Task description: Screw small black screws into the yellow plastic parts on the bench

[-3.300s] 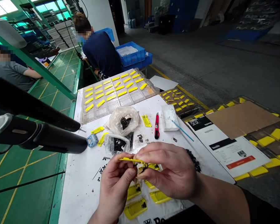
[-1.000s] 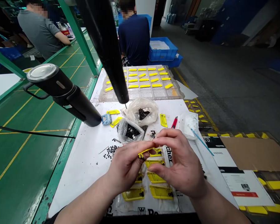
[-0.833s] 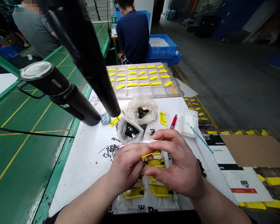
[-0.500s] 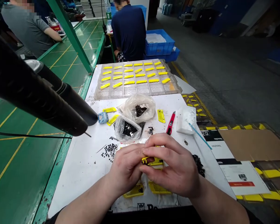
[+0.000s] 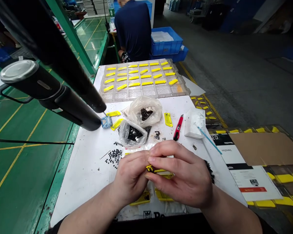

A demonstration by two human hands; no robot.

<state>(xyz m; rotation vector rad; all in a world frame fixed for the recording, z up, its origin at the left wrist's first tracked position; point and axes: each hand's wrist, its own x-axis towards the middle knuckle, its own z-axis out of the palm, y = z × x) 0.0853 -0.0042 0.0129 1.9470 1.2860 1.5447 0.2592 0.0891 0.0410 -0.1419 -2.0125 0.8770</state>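
From where I stand, a black flask (image 5: 65, 105) leans into view at far left, with a dark hanging tool (image 5: 78, 76) slanting in front of it. Next, a scatter of small black beads (image 5: 114, 157) lies on the white surface (image 5: 80, 182), and two plastic bags of dark bits, the nearer bag (image 5: 123, 134) and the farther bag (image 5: 132, 112), sit beyond the hands. The left hand (image 5: 133, 174) has its fingers bunched, tips closed on a small yellow piece (image 5: 150, 168), which sits above the surface right where the two hands meet. What shows of it seems to run crosswise, left to right, though most is hidden; it lies just right of the left fingers, and neither hand is clearly nearer. The right hand (image 5: 183, 175) curves in from the other side, fingers arched over it and thumb just below, a narrow gap between; I cannot tell how firmly they grip. More yellow parts (image 5: 142, 199) lie underneath. Farther right are a red knife (image 5: 178, 127), a white block (image 5: 194, 125) and a blue stick (image 5: 210, 140).
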